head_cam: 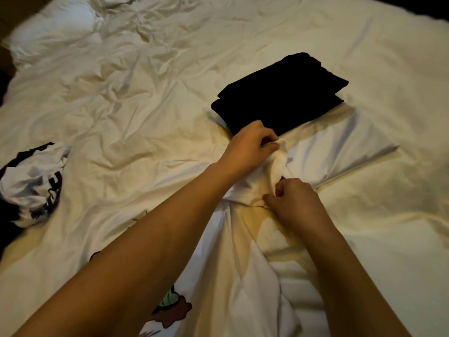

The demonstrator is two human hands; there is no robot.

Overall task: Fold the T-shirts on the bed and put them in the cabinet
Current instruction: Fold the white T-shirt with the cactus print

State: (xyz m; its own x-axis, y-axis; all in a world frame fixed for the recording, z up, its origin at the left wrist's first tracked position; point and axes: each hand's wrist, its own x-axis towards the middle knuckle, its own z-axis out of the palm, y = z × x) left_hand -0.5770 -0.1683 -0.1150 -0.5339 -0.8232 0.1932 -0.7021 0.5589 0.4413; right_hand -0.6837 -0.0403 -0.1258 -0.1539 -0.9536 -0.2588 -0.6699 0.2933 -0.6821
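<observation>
A white T-shirt (pixel 335 152) with a cartoon print near its lower part lies spread on the bed in front of me. My left hand (pixel 250 144) pinches a bunched fold of its white cloth near the collar area. My right hand (pixel 294 200) grips the same bunch just below. A folded black T-shirt (pixel 281 98) lies flat on the bed right behind my left hand. A crumpled white and black T-shirt (pixel 34 183) sits in a heap at the left.
The bed (pixel 145 81) is covered with a wrinkled cream sheet that fills nearly the whole view. A pillow (pixel 56 27) lies at the far left corner. Dark floor shows at the far right top corner.
</observation>
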